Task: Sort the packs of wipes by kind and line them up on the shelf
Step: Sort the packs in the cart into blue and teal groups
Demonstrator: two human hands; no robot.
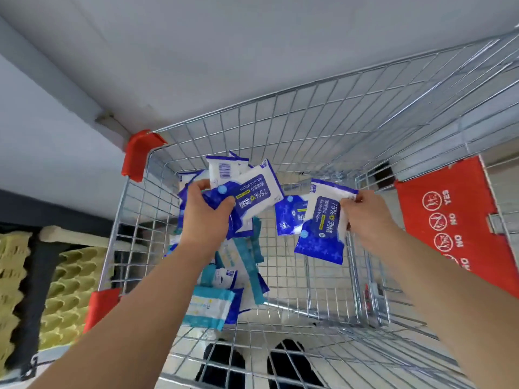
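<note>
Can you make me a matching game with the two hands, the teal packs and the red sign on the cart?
Things:
1. left hand
2. right hand
3. teal packs
4. red sign

What fits:
A. lying in the cart
B. grips a bunch of blue packs
C. says YES and NO
D. pinches a single blue pack

Pairs: 1-B, 2-D, 3-A, 4-C
</note>
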